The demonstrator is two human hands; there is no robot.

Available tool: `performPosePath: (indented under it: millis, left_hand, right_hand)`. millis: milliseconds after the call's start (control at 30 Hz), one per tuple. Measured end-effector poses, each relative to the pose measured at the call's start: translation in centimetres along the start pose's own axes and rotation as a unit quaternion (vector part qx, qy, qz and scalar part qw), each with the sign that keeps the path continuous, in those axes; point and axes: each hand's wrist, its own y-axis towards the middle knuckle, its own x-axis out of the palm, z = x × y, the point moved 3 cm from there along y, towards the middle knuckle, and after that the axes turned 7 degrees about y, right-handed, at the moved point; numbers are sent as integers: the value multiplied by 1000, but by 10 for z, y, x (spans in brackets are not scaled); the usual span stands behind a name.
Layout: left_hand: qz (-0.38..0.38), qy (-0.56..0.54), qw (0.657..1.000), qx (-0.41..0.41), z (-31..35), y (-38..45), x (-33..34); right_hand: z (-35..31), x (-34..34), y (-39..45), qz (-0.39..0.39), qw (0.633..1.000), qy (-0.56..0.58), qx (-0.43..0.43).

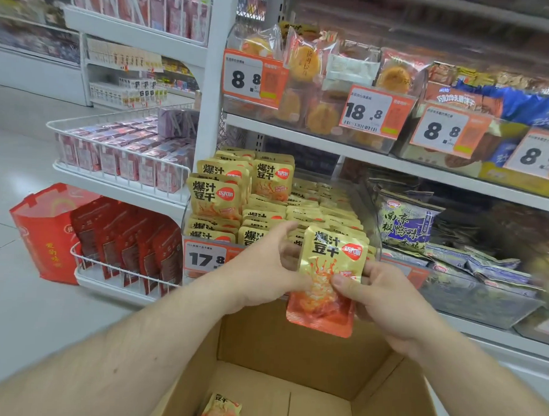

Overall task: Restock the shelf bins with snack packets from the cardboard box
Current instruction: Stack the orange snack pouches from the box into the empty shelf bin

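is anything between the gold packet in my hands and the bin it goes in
Nothing visible blocks it. The gold and orange snack packet, held by the left hand and right hand, is just before the clear shelf bin, though yellow packets nearly fill it.

Red gift bag [43, 231] on floor, left of white wire rack [121, 274] holding red pouches [125, 243]; pink boxes [122, 159] on rack's upper tier.
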Motion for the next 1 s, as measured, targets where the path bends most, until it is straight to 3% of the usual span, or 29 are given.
performPosePath:
  millis: [67,133,233,333,433,600,1000]
  left_hand:
    - [110,93,988,45,9,2,-10]
    - [163,233,955,84,14,5,-15]
    - [150,454,870,120,15,24,-16]
    - [116,549,826,53,7,54,-22]
    - [47,560,827,-15,0,79,-28]
    - [11,575,816,-63,-7,97,-32]
    - [114,575,810,6,-17,87,-26]
  right_hand:
    - [-17,-11,10,49,999,14,-19]
    - [-34,-18,21,93,994,37,-43]
    - [-51,-23,39,137,985,39,-95]
    - [-58,-19,60,153,977,24,-146]
    - [-62,-13,77,164,969,-3,-184]
    - [-71,-1,98,169,956,-67,-230]
    - [-80,30,140,100,949,-170,-247]
